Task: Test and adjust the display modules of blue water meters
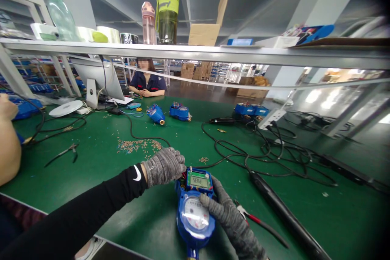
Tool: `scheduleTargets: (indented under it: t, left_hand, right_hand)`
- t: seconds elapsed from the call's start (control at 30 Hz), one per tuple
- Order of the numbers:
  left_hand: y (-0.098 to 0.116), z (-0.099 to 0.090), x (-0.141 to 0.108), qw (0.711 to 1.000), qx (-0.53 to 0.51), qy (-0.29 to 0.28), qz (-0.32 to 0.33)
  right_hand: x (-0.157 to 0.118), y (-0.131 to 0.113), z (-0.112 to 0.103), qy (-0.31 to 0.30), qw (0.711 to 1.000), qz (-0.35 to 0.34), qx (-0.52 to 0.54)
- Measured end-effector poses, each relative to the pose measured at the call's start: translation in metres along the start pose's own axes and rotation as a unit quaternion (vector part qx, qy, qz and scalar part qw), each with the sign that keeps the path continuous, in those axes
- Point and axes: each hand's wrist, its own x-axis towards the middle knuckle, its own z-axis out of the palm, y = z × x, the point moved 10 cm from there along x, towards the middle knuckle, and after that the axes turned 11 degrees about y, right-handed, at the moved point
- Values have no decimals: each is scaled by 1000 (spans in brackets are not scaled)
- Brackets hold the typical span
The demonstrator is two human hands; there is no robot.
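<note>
A blue water meter (195, 217) lies on the green table in front of me. Its round dial faces up, and the box at its far end is open, with a lit display (198, 180) on a green circuit board and some red wires. My right hand (227, 207), in a grey glove, grips the meter's right side, thumb by the dial and fingers along the box. At the box's upper left corner, my gloved left hand (164, 166) is closed in a pinch; what it holds is hidden. A black cable (134, 132) runs up to that hand.
Red-handled pliers (262, 227) and a black electric screwdriver (283, 215) lie right, among tangled cables. Small loose screws (137, 145), cutters (63, 153) and further blue meters (179, 111) are on the table. Another person's arm (9, 142) is at left; someone (148, 81) sits opposite, beyond a monitor (97, 79).
</note>
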Motion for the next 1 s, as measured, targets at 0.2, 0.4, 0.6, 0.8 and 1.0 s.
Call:
scheduleTargets:
  t: [0.2,0.4,0.6,0.8,1.0]
  left_hand:
    - [-11,3,-9,1000,9,1,-28]
    - [-15,3,-8,995,-60,35,-75]
    - [-18,2,4,987,-122,61,-79]
    - [-38,-4,-11,967,-193,105,-126]
    - [-41,-2,-33,937,-243,157,-194]
  right_hand:
    - [-17,1,5,11,997,46,64]
    - [-23,4,3,31,993,73,84]
    - [-24,3,10,23,987,110,110]
    - [-20,10,9,8,988,114,103]
    - [-19,15,6,23,985,124,122]
